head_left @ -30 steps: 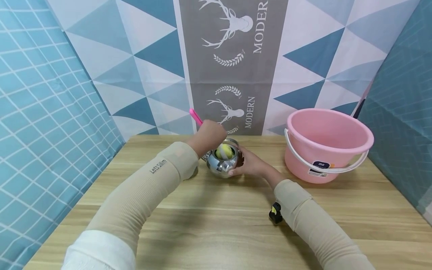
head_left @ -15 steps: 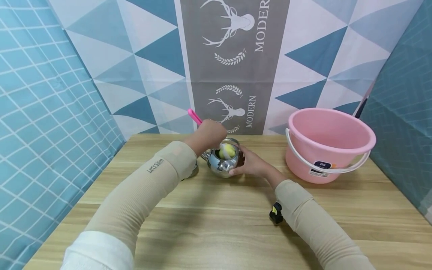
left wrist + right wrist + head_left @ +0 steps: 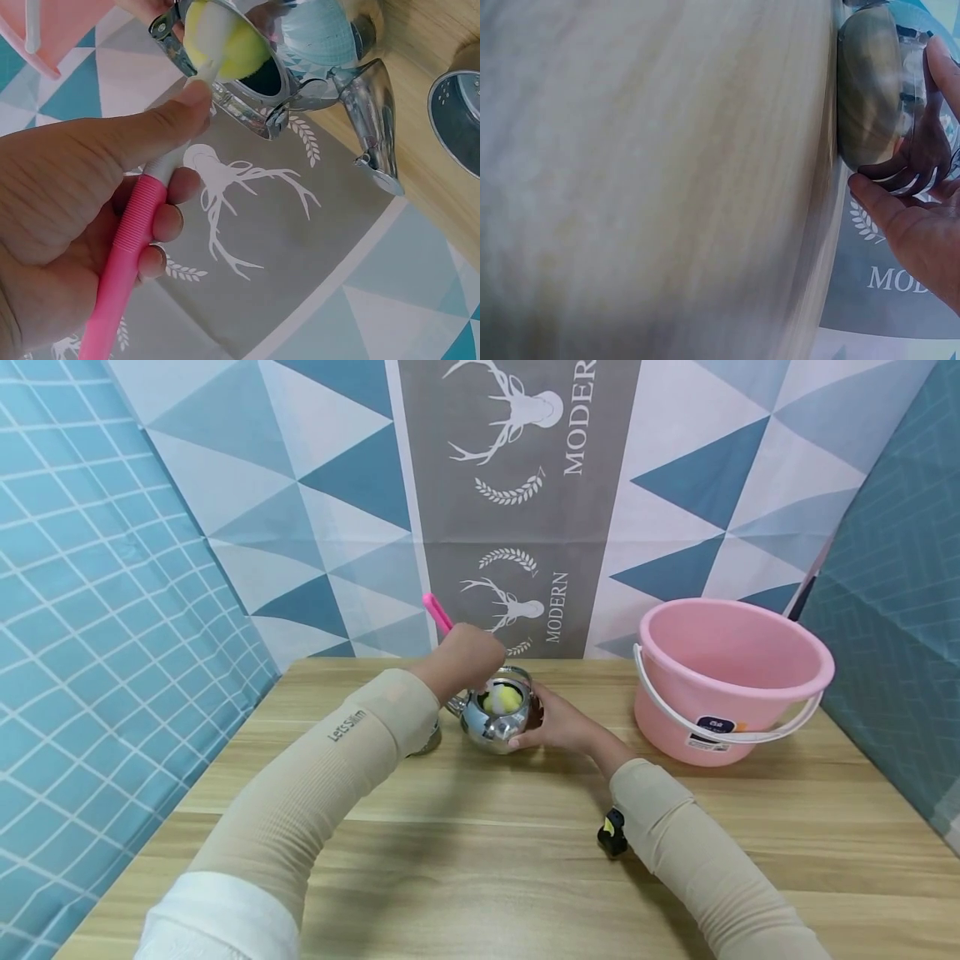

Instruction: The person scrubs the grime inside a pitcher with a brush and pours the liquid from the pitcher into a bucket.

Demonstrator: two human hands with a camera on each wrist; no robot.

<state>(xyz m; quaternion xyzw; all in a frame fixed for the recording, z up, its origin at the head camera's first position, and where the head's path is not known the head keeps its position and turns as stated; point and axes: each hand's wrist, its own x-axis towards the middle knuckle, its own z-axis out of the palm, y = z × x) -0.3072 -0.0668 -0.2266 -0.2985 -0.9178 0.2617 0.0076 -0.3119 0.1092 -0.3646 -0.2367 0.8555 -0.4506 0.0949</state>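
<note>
Gripping a pink-handled brush (image 3: 124, 259) in the left hand (image 3: 79, 184), with its yellow sponge (image 3: 507, 699) partly inside a shiny metal teapot (image 3: 487, 731) near the far edge of the table (image 3: 465, 868). Clasping the teapot's side nearest the pink bucket (image 3: 678, 697) with the right hand (image 3: 559, 723).

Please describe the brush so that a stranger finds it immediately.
On the wooden table, left of the pink bucket, is a metal teapot. The brush pokes into its open top, held in the left hand. Unlike the silver teapot and pale bucket, it has a slim, bright pink handle and a yellow head.
</note>
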